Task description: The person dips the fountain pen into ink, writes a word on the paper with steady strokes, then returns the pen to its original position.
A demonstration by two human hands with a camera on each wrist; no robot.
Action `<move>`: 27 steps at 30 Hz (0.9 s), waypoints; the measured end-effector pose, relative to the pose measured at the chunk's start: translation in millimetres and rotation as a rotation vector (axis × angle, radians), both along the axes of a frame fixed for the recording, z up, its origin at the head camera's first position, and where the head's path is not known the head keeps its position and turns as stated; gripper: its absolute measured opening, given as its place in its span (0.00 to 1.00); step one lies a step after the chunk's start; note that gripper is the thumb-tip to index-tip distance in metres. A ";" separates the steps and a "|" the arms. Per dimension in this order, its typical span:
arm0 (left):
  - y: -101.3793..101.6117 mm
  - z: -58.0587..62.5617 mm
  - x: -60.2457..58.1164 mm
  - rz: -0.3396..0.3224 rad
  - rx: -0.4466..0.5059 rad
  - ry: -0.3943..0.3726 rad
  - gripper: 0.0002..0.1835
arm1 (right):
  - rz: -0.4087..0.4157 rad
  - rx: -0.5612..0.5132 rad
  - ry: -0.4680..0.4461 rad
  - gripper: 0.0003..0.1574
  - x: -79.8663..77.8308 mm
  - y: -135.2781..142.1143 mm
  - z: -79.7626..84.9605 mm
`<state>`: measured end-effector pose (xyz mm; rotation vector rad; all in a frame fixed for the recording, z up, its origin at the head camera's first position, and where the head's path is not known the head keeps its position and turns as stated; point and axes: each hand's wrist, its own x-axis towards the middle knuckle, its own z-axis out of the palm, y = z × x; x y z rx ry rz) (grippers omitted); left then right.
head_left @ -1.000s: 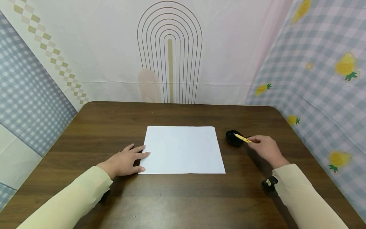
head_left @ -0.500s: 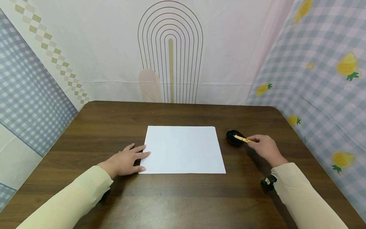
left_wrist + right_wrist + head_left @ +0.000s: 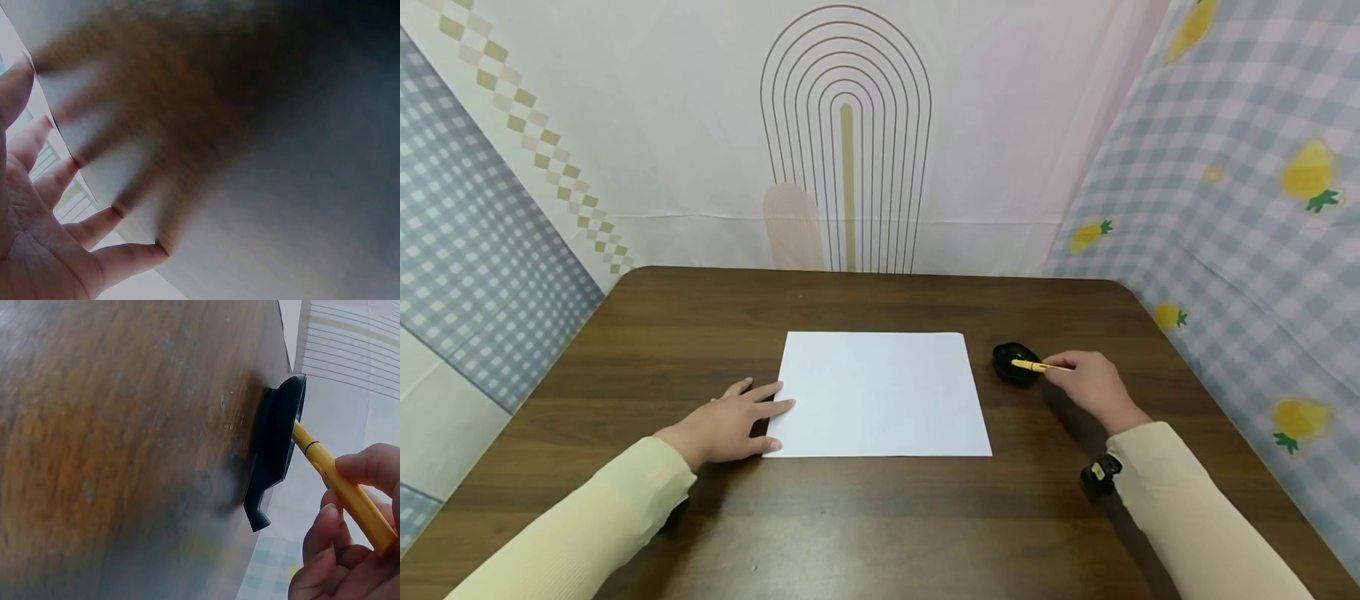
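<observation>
A blank white sheet of paper (image 3: pixel 883 393) lies on the brown table. My left hand (image 3: pixel 730 425) rests on its left edge with fingers spread, and the left wrist view shows the palm side of that same hand (image 3: pixel 47 240). To the right of the sheet sits a small black dish (image 3: pixel 1003 363), which has a short bent handle in the right wrist view. Between thumb and fingers my right hand (image 3: pixel 1090 383) pinches a yellow pen (image 3: pixel 353 497) with a thin black ring near its front end. The pen slants down to the dish, its tip hidden behind the rim.
The wood-grain table (image 3: pixel 880 525) has rounded far corners. A white cloth with printed arches (image 3: pixel 847 183) hangs behind it. Blue checked cloth with yellow fruit prints (image 3: pixel 1262 250) covers the right side, and more checked cloth (image 3: pixel 475 167) hangs at the left.
My right hand has shifted slightly left, and the pen over the dish now lies at a flatter angle in the head view. The left hand and the paper stay in place.
</observation>
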<state>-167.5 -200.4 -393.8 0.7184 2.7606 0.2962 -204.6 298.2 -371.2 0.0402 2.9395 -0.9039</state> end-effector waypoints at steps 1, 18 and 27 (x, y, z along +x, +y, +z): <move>-0.1 -0.3 -0.1 -0.001 0.001 0.001 0.33 | 0.001 0.003 0.003 0.21 -0.2 -0.4 0.2; -0.7 -1.4 -0.4 0.004 0.016 -0.004 0.33 | 0.007 0.003 -0.017 0.22 -1.8 -1.4 2.9; -1.5 -1.6 -1.1 0.004 0.018 -0.011 0.33 | -0.016 -0.014 0.015 0.21 0.8 -0.4 4.2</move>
